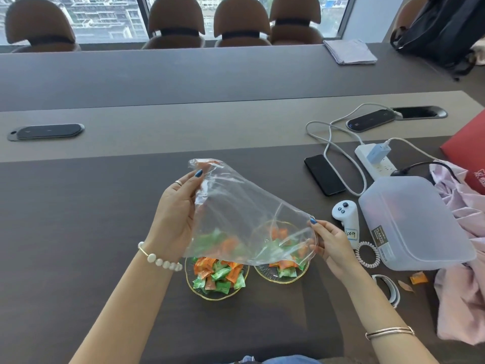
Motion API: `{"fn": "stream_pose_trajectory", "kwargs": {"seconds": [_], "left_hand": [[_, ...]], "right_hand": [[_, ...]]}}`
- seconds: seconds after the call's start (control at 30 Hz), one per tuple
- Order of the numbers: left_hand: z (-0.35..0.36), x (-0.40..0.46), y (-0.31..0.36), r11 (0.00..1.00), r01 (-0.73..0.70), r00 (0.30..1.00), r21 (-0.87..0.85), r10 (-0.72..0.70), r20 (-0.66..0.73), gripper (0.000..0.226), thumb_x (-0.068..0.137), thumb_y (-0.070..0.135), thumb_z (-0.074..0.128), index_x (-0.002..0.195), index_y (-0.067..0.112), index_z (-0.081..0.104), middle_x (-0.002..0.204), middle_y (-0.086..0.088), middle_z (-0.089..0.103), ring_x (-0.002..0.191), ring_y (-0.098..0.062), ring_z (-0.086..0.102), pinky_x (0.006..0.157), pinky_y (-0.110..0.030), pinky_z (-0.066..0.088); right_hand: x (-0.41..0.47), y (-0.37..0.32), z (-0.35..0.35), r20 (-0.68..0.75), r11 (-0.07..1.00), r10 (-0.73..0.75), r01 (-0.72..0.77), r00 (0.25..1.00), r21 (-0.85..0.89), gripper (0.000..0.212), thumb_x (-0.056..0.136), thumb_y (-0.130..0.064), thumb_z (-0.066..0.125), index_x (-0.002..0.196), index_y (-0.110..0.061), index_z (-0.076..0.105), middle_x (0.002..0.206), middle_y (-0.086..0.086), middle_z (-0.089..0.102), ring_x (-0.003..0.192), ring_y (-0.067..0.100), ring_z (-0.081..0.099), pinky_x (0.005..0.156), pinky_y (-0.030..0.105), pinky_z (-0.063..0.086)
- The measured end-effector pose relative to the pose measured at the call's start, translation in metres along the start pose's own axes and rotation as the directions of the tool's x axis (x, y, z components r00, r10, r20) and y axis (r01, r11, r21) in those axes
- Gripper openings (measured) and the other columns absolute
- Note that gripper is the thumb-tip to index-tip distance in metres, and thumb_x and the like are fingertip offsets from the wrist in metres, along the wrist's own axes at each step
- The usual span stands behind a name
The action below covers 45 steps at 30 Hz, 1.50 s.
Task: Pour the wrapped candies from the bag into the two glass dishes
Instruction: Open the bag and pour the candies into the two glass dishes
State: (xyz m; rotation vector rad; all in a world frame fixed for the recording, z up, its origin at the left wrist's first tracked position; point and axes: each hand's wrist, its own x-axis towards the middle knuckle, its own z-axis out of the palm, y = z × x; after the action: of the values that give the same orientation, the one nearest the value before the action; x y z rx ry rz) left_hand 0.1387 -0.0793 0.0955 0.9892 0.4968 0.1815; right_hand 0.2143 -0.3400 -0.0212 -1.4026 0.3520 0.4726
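Note:
A clear plastic bag (236,211) hangs tilted above two gold-rimmed glass dishes. My left hand (175,219) grips its raised closed end, where one orange candy (207,164) shows inside. My right hand (328,240) pinches the bag's low open mouth over the right dish (282,279). The left dish (194,290) holds a heap of green and orange wrapped candies (217,275). The right dish holds fewer candies, partly hidden behind the bag.
To the right lie a white controller (346,214), a frosted plastic box (412,222), a coiled hair tie (367,254), a black phone (324,174), a power strip (374,161) with cables, pink cloth (462,285) and a stray orange candy (418,278).

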Motion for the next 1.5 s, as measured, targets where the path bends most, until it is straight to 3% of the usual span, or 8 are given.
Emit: {"fn": "stream_pose_trajectory", "kwargs": {"seconds": [0.37,0.53,0.73,0.87,1.07,1.17,1.3,1.5], "left_hand": [[-0.088,0.003,0.021,0.955,-0.091,0.987,0.283,0.125,-0.106,0.018,0.093,0.010,0.047,0.101,0.013,0.062,0.064,0.012,0.072,0.060,0.002,0.065,0.053,-0.013,0.050],[-0.152,0.011,0.036,0.866,-0.120,0.963,0.485,0.221,-0.156,0.021,0.092,0.014,0.048,0.088,0.029,0.061,0.080,0.005,0.060,0.076,-0.005,0.053,0.071,-0.014,0.043],[-0.228,0.002,0.060,0.813,-0.140,0.971,0.566,0.225,-0.083,0.036,0.094,0.002,0.037,0.098,0.029,0.061,0.089,0.022,0.068,0.091,0.009,0.060,0.079,-0.002,0.042],[-0.283,0.004,0.073,0.760,-0.112,0.974,0.640,0.212,-0.082,0.037,0.091,0.002,0.037,0.112,0.020,0.062,0.113,0.010,0.066,0.115,-0.001,0.054,0.098,-0.020,0.037],[-0.359,0.016,0.079,0.628,-0.005,0.984,0.778,0.140,-0.107,0.049,0.086,0.000,0.034,0.116,0.030,0.058,0.081,0.002,0.063,0.072,-0.006,0.048,0.088,-0.015,0.045],[-0.388,0.020,0.076,0.575,0.115,0.977,0.810,0.082,-0.197,0.052,0.087,0.002,0.033,0.122,0.036,0.052,0.069,-0.008,0.042,0.041,-0.002,0.032,0.046,-0.012,0.035],[-0.395,0.020,0.070,0.617,0.117,0.982,0.778,0.044,-0.182,0.055,0.087,0.001,0.034,0.118,0.042,0.054,0.069,-0.010,0.038,0.040,-0.006,0.027,0.040,-0.015,0.029],[-0.332,0.020,0.090,0.902,-0.011,0.998,0.432,0.037,-0.051,0.049,0.092,-0.002,0.032,0.114,0.032,0.060,0.101,0.006,0.071,0.078,-0.010,0.065,0.066,-0.019,0.054]], "right_hand": [[-0.009,-0.010,0.056,0.012,0.955,-0.237,0.235,0.971,-0.178,0.010,0.086,-0.020,0.061,0.082,-0.012,0.063,0.060,0.004,0.054,0.041,0.004,0.051,0.042,0.021,0.046],[-0.018,-0.004,0.111,0.075,0.915,-0.290,0.299,0.954,-0.272,0.020,0.087,-0.027,0.060,0.090,-0.008,0.063,0.057,0.004,0.053,0.041,0.008,0.050,0.047,0.029,0.047],[-0.032,0.014,0.188,0.186,0.884,-0.313,0.357,0.931,-0.301,0.016,0.091,-0.014,0.053,0.104,-0.013,0.062,0.051,-0.005,0.052,0.039,0.005,0.045,0.038,0.017,0.040],[-0.036,0.038,0.241,0.282,0.861,-0.301,0.386,0.911,-0.331,0.033,0.091,-0.008,0.045,0.115,-0.025,0.058,0.056,-0.006,0.049,0.036,0.005,0.039,0.037,0.018,0.038],[-0.034,0.086,0.301,0.340,0.812,-0.225,0.368,0.913,-0.452,0.041,0.092,-0.010,0.043,0.126,-0.032,0.051,0.065,-0.001,0.051,0.039,0.010,0.046,0.041,0.018,0.044],[-0.036,0.105,0.316,0.351,0.798,-0.162,0.332,0.922,-0.503,0.045,0.092,-0.009,0.040,0.129,-0.033,0.049,0.065,0.000,0.052,0.043,0.014,0.049,0.044,0.019,0.046],[-0.038,0.116,0.324,0.333,0.811,-0.144,0.304,0.932,-0.499,0.047,0.093,-0.008,0.039,0.130,-0.036,0.048,0.069,0.001,0.051,0.043,0.013,0.047,0.042,0.020,0.046],[-0.045,0.093,0.300,0.234,0.846,-0.253,0.332,0.939,-0.418,0.043,0.094,-0.006,0.041,0.126,-0.033,0.052,0.073,0.003,0.055,0.044,0.007,0.048,0.044,0.014,0.045]]}}
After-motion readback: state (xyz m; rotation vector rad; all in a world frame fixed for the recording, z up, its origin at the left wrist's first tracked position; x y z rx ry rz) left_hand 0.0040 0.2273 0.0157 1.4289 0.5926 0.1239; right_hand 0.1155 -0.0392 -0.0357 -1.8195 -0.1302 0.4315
